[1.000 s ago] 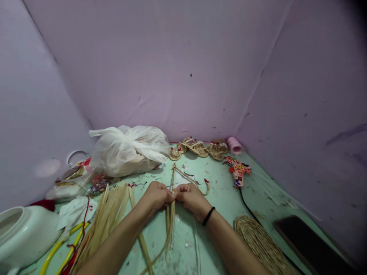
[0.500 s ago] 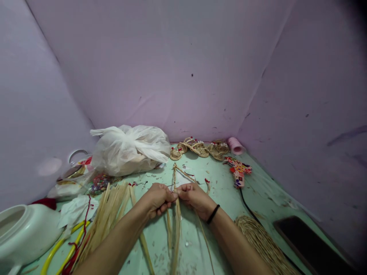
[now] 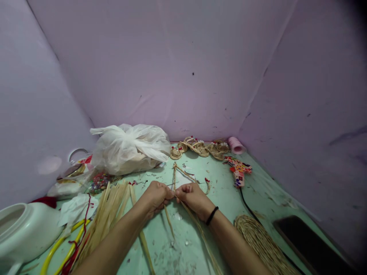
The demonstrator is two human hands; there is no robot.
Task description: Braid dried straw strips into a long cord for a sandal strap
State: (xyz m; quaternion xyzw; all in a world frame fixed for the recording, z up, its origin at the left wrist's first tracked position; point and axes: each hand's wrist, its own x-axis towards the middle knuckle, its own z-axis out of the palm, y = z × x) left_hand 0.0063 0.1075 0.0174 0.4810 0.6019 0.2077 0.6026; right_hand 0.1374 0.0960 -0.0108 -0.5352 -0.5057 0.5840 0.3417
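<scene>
A thin braid of dried straw-like fibre (image 3: 174, 176) runs down from the far part of the green tabletop to my fingers. My left hand (image 3: 157, 197) pinches its lower end from the left, and one loose strand (image 3: 169, 222) hangs below that hand. My right hand (image 3: 192, 198), with a black band on the wrist, pinches the braid from the other side. Longer loose strands (image 3: 200, 230) trail from it toward the near edge. Both hands are closed, nearly touching at the fingertips. Another braided length (image 3: 185, 174) slants off to the right from the same top point.
A bundle of flat straw strips (image 3: 110, 206) and yellow-handled scissors (image 3: 54, 250) lie left, near a white pot (image 3: 31, 225). Behind are a white plastic bag (image 3: 130, 149), small woven sandals (image 3: 197, 148) and a pink spool (image 3: 236, 145). Rightward lie a patterned glue gun (image 3: 239, 170), woven sole (image 3: 259, 242) and dark phone (image 3: 309, 242).
The thick loose strands that hung straight down the middle now slant right beneath my right hand. The strand under my left hand has swung slightly outward. Both hands stay near the braid's end.
</scene>
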